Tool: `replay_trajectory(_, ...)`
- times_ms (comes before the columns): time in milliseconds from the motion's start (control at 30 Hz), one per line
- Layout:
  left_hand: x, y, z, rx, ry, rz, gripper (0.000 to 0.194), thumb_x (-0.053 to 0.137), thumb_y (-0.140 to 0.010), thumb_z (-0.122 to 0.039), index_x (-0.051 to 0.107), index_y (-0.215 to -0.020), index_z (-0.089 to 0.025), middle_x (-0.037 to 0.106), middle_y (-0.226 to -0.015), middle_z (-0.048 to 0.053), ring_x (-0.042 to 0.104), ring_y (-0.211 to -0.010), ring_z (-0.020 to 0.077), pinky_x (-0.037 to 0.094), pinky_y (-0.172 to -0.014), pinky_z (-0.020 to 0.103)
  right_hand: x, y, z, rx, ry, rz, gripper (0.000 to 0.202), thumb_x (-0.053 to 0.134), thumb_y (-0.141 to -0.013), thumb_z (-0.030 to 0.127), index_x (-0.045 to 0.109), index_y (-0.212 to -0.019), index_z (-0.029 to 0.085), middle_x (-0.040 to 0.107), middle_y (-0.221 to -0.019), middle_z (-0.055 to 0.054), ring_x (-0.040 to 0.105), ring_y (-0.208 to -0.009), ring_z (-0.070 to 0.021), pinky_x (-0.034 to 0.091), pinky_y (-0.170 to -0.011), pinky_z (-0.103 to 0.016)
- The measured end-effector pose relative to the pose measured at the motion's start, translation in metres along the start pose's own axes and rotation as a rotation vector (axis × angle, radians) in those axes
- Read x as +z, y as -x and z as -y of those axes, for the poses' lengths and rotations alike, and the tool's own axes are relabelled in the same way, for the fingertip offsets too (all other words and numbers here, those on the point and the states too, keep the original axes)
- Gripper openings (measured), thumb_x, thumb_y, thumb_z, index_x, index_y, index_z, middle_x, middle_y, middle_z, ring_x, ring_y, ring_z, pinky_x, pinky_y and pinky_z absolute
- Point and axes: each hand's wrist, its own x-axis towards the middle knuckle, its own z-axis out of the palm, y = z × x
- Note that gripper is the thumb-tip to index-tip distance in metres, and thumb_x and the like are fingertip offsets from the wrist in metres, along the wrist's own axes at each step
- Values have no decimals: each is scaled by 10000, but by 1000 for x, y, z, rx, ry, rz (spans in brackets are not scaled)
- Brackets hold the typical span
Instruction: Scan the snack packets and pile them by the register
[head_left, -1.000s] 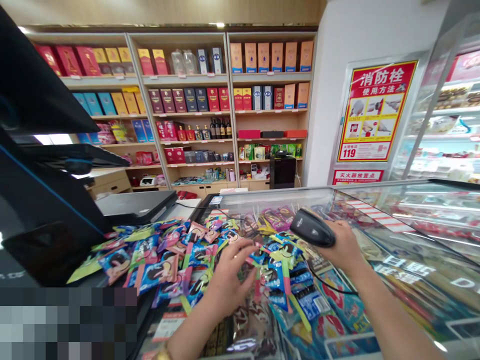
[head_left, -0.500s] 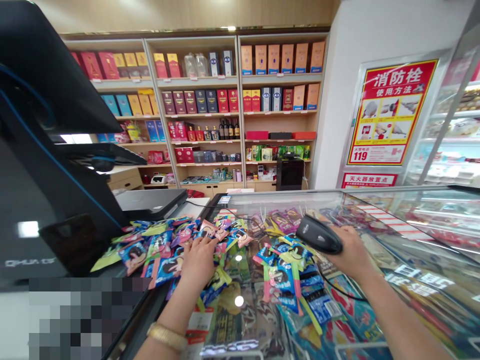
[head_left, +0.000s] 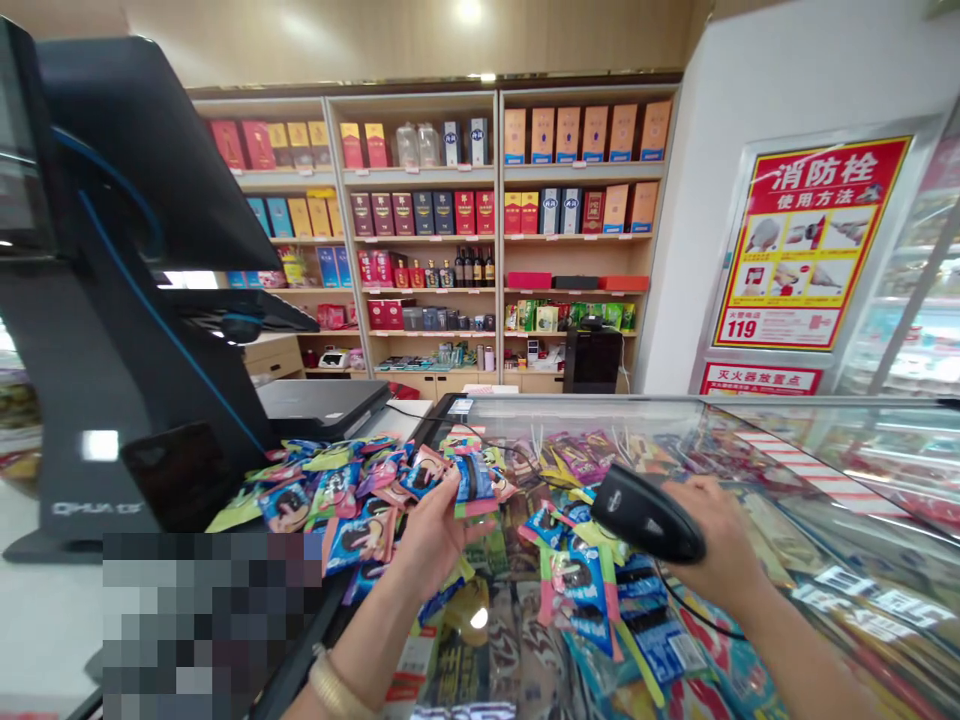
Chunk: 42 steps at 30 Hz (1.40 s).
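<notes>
My left hand (head_left: 429,545) pinches a small blue and pink snack packet (head_left: 474,482) between thumb and fingers, at the right edge of a heap of similar packets (head_left: 361,538). In my right hand (head_left: 716,545) is a black handheld barcode scanner (head_left: 646,515), its head pointing left toward the packet. Below the scanner lies a second, smaller group of blue packets (head_left: 581,585) on the glass top. The scanner's cord (head_left: 694,612) curves down from its handle under my right forearm.
A black checkout terminal (head_left: 112,400) stands at the left, beside a flat dark device (head_left: 330,402). The glass freezer top (head_left: 517,620) stretches to the right, with packaged goods visible beneath. Shelves of boxes and bottles (head_left: 424,215) line the back wall; a red fire-hydrant poster (head_left: 817,245) hangs at right.
My left hand has turned and lifted a packet from the heap, bringing it slightly right. My right hand keeps hold of the scanner. The camera view has shifted a little.
</notes>
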Motion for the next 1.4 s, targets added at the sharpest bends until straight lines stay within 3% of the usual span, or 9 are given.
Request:
replay_trajectory(100,9,6,5,-124,78,63,219,528,-908,-283,664,-939,-114,739,-929,117,713,-771,201,594,-644,313,0,-4,14,-11,-66,49,48,504,-753,219,550,-767,220,566,-638,7,504,-602,-154,337,-703,-334)
replay_trajectory(333,15,11,13,-191,106,149,243,515,-920,-247,684,-991,-88,746,-944,125,717,-741,188,609,-661,308,2,-7,24,-5,-163,133,44,530,-760,238,557,-792,222,607,-682,3,522,-619,-154,322,-692,-333)
replay_trajectory(500,12,11,17,-208,94,188,240,540,-911,-258,677,-1010,-89,743,-931,133,713,-690,194,605,-610,315,2,-7,24,14,-172,147,67,528,-729,190,552,-785,219,604,-678,12,528,-625,-152,308,-701,-337)
replay_trajectory(733,10,11,19,-203,74,202,280,546,-900,-252,647,-1112,-99,740,-960,139,723,-786,232,611,-618,329,2,-8,25,23,-140,168,28,538,-740,235,522,-747,213,594,-663,10,519,-626,-149,314,-707,-330)
replay_trajectory(1033,9,10,20,-194,47,194,232,578,-879,-265,675,-1021,-108,740,-896,113,705,-697,195,601,-615,318,2,-8,24,30,-154,174,60,523,-730,211,547,-786,211,594,-672,10,505,-618,-148,303,-711,-333)
replay_trajectory(1200,10,14,20,-82,-158,236,378,715,-779,-331,671,-1120,-175,707,-1102,102,681,-935,236,586,-766,352,-1,-4,6,54,-64,79,47,525,-725,215,548,-766,211,596,-666,3,519,-627,-158,310,-706,-330)
replay_trajectory(1300,12,18,26,89,-415,358,463,746,-750,-306,648,-1195,-226,632,-1276,84,595,-1139,241,502,-957,348,-3,1,-11,89,25,2,93,547,-730,242,578,-808,203,638,-718,-18,555,-659,-172,336,-704,-326)
replay_trajectory(1400,16,20,38,285,-671,384,430,712,-772,-299,636,-1189,-226,614,-1289,96,565,-1179,250,473,-988,357,-3,5,-25,154,100,-38,91,569,-729,280,583,-779,205,662,-730,-35,563,-649,-180,358,-685,-319)
